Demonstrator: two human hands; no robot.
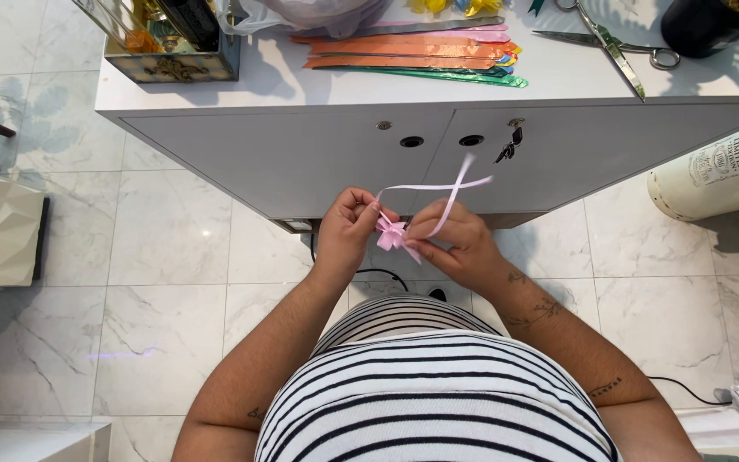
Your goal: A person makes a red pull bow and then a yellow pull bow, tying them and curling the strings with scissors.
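I stand in front of a white cabinet (pixel 301 162) and hold a small pink ribbon bow (pixel 392 234) between both hands at waist height. My left hand (pixel 348 229) pinches the bow's left side. My right hand (pixel 455 242) grips its right side. Two thin pale pink ribbon tails (pixel 446 184) rise from the bow and cross in the air in front of the cabinet doors.
On the cabinet top lie a stack of coloured ribbon strips (pixel 412 53), scissors (pixel 613 47), a decorated box (pixel 173 51), a plastic bag (pixel 301 13) and a dark pot (pixel 703 26). A white cylinder (pixel 712 180) lies on the marble floor at right; a cable (pixel 686 389) runs there.
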